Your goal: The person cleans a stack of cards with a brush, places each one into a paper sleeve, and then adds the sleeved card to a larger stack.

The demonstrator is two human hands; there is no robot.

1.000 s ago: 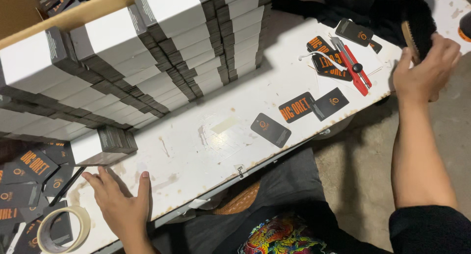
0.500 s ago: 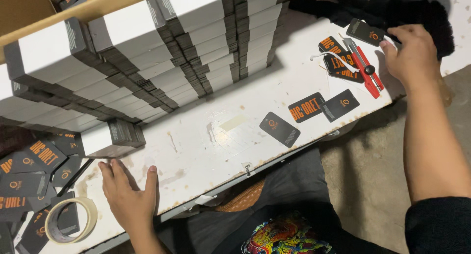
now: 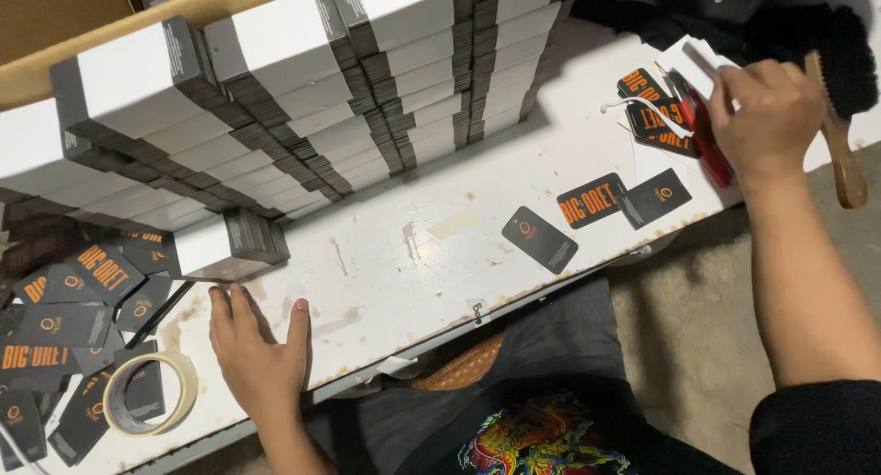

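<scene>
At eight o'clock, a tan tape roll (image 3: pixel 150 394) lies among black cardboard tags. My left hand (image 3: pixel 259 351) rests flat, fingers spread, on the scuffed white worktop (image 3: pixel 413 255), just below a small white-and-black box (image 3: pixel 229 245). At two o'clock, my right hand (image 3: pixel 766 117) closes on red-handled scissors (image 3: pixel 702 131) lying over more tags.

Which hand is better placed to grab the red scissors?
Right. The right hand is already over the red scissors; the left hand lies flat on the white table, far across it.
</scene>
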